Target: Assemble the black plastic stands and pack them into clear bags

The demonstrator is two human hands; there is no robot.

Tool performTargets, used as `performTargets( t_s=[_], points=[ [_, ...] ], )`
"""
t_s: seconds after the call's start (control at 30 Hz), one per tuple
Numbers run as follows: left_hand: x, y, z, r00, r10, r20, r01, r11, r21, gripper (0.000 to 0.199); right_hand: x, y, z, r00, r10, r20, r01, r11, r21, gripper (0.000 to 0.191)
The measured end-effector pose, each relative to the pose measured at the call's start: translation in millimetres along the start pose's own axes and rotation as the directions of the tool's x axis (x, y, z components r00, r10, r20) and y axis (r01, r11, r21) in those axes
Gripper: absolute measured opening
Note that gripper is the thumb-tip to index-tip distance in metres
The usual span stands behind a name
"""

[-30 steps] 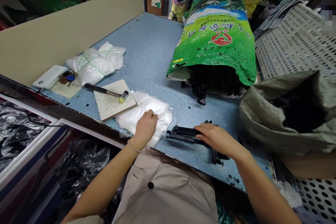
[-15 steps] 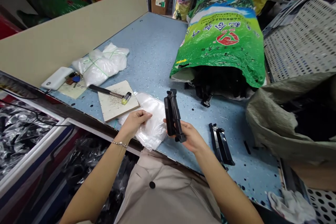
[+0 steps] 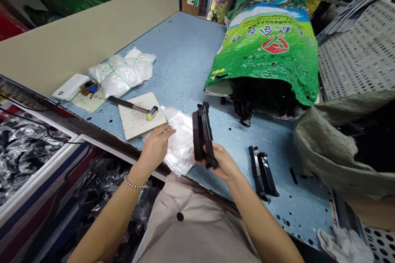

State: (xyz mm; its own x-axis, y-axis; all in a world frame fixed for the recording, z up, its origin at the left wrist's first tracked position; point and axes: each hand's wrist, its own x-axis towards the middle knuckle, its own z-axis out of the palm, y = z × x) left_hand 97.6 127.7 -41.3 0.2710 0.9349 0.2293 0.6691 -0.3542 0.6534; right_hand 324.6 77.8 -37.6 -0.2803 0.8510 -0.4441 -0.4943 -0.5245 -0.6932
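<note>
My right hand (image 3: pixel 222 161) grips a black plastic clamp-like part (image 3: pixel 203 135), held upright above the table's front edge; its exact kind is unclear. Below and left of it lies a stack of clear plastic bags (image 3: pixel 182 144). Over the left side of this stack is my left hand (image 3: pixel 156 148), thumb and forefinger pinched together at the film; the fingertips partly hide what is between them. Two similar black parts (image 3: pixel 263 172) lie side by side to the right of my right hand.
A hammer (image 3: pixel 132 106) rests on a small board (image 3: pixel 132 125). Behind are tied plastic bag bundles (image 3: pixel 119 74), a white power bank-like box (image 3: pixel 70 87) and keys (image 3: pixel 92 88). A green sack (image 3: pixel 271 61) spills black parts; a grey-green sack (image 3: pixel 321 152) stands right, a glove (image 3: pixel 342 242) below.
My left hand has shifted slightly left and turned, its thumb and forefinger closer together over the bags. The black part stays in my right hand, tilted a little differently. The whole view has shifted slightly.
</note>
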Motion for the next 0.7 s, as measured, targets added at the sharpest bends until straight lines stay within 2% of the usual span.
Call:
performTargets(
  t_s=[0.03,0.1,0.2,0.27,0.33,0.4,0.43,0.47,0.53,0.57,0.6,0.63,0.67,0.7],
  points=[
    [1,0,1.3,1.000,-0.015,0.017,0.015,1.000,0.004,0.037,-8,2,-1,0.993,0.089,0.078,-0.091,0.995,0.033,0.031],
    [2,3,2.5,0.998,-0.050,0.042,0.051,0.998,-0.023,0.043,-17,10,-2,0.949,0.253,0.188,-0.276,0.955,0.108,0.030],
    [-7,16,2.1,0.996,0.008,0.085,-0.005,0.999,-0.034,0.054,-10,25,-3,0.911,0.358,0.206,-0.400,0.890,0.220,0.027],
    [-20,30,3.0,0.972,0.144,0.188,-0.135,0.989,-0.059,0.061,0,32,-1,0.939,0.322,0.121,-0.339,0.927,0.160,0.023],
    [-34,47,4.1,0.903,0.272,0.334,-0.242,0.962,-0.129,0.066,5,36,5,0.989,0.143,-0.033,-0.143,0.989,-0.028,0.017],
    [-45,64,0.7,0.856,0.303,0.419,-0.251,0.952,-0.176,0.064,1,37,13,0.988,-0.090,-0.125,0.058,0.969,-0.240,0.012],
    [-50,70,-4.4,0.858,0.284,0.429,-0.230,0.958,-0.174,0.060,-5,37,18,0.981,-0.160,-0.108,0.118,0.939,-0.323,0.012],
    [-55,74,-12.4,0.869,0.249,0.428,-0.198,0.967,-0.161,0.054,-13,35,22,0.985,-0.169,-0.044,0.141,0.916,-0.377,0.016],
    [-66,75,-35.5,0.878,0.159,0.452,-0.114,0.986,-0.125,0.040,-31,28,25,0.988,-0.073,0.134,0.126,0.887,-0.445,0.025],
    [-73,69,-48.4,0.867,0.102,0.487,-0.060,0.993,-0.100,0.034,-41,22,23,0.980,-0.022,0.196,0.115,0.871,-0.477,0.029],
    [-81,59,-60.2,0.838,0.026,0.545,0.009,0.998,-0.062,0.031,-50,14,18,0.978,0.000,0.209,0.109,0.851,-0.513,0.031],
    [-91,45,-69.2,0.800,-0.060,0.597,0.088,0.996,-0.017,0.029,-58,5,8,0.986,-0.027,0.167,0.119,0.812,-0.572,0.032],
    [-103,28,-74.3,0.761,-0.158,0.629,0.172,0.984,0.040,0.028,-66,-6,-4,0.991,-0.100,0.086,0.132,0.740,-0.660,0.032],
    [-117,10,-75.0,0.720,-0.279,0.636,0.267,0.957,0.118,0.025,-74,-16,-21,0.978,-0.210,-0.011,0.127,0.632,-0.765,0.032]
  ],
)
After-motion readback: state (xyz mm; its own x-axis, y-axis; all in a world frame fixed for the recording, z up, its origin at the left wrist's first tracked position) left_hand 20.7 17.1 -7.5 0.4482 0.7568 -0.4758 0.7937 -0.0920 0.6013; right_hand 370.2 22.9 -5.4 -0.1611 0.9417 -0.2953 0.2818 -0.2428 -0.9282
